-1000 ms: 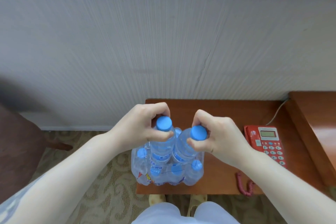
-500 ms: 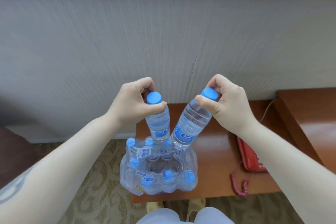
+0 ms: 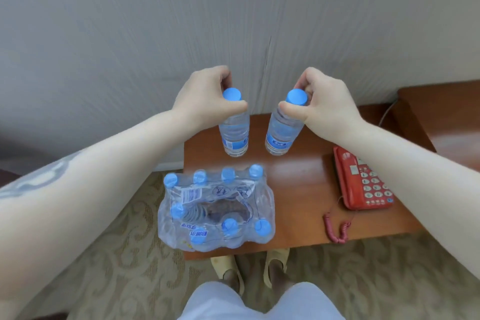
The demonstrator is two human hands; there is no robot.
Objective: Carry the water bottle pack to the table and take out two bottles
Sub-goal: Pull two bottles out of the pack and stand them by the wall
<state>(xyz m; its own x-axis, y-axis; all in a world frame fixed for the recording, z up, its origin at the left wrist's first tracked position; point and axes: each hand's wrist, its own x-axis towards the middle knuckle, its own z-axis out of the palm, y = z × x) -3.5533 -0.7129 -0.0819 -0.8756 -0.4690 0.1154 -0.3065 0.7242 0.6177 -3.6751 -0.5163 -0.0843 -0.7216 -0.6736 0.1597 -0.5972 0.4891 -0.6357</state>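
The shrink-wrapped clear plastic pack of blue-capped water bottles (image 3: 217,209) sits on the small reddish-brown wooden table (image 3: 298,189), at its front-left corner, wrap torn open on top w/ a gap in the middle; so the carry looks done. Left hand (image 3: 207,97) pinches the neck of one clear blue-capped bottle (image 3: 233,135); right hand (image 3: 322,101) pinches another (image 3: 281,135), slightly tilted; both are out of the pack, over the table's back edge. Left to do, probably: set them down, let go. Can't tell if the bottle bases touch the wood; the red push-button phone (image 3: 363,179) is partly behind the right forearm; pack's left side overhangs the table.
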